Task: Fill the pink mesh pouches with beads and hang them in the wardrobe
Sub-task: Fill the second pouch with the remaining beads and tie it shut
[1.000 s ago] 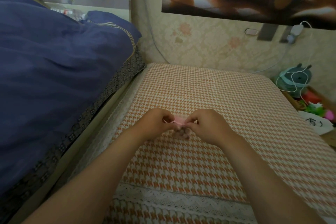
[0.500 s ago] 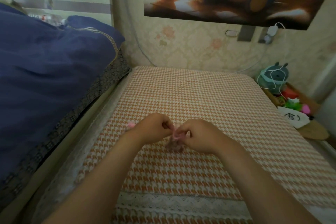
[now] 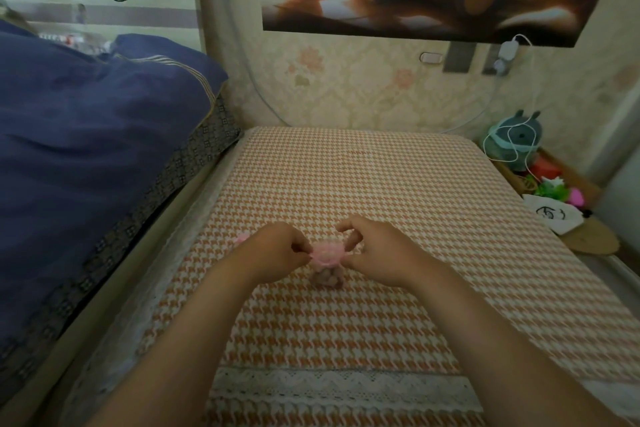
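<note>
**One head-worn view, tilted down**

A single wide-angle camera at the person's head faces forward and down, close over the bench (image 3: 363, 177). The left hand (image 3: 277, 250) and right hand (image 3: 381, 253) sit centre frame; the wall (image 3: 346, 90) fills the top.

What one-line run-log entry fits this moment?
left hand: pinches pink mesh pouch rim | right hand: pinches opposite rim | pouch: mouth spread, base on houndstooth cloth | hanging: not yet done

Pink mesh pouch (image 3: 327, 253) upright, mouth spread open, beads (image 3: 327, 278) filling bottom.
</note>
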The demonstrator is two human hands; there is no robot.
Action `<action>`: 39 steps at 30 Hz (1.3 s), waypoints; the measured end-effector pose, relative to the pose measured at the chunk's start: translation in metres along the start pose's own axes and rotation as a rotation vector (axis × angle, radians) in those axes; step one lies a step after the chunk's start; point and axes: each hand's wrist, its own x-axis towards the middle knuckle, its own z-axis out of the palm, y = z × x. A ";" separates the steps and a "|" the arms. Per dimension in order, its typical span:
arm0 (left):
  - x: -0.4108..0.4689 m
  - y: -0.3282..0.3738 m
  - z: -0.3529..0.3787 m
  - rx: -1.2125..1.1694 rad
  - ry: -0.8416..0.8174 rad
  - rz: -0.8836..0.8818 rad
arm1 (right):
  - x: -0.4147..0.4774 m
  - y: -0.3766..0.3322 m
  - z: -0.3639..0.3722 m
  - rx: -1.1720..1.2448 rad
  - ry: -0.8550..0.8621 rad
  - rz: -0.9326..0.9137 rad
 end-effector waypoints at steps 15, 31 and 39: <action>0.005 -0.024 -0.005 -0.369 -0.043 -0.220 | 0.008 0.021 -0.005 0.432 -0.026 0.296; 0.008 -0.025 -0.004 -0.603 0.073 -0.448 | 0.019 0.021 0.005 0.738 -0.062 0.685; 0.009 -0.018 -0.001 -0.752 0.129 -0.437 | 0.018 0.025 0.003 0.774 0.004 0.690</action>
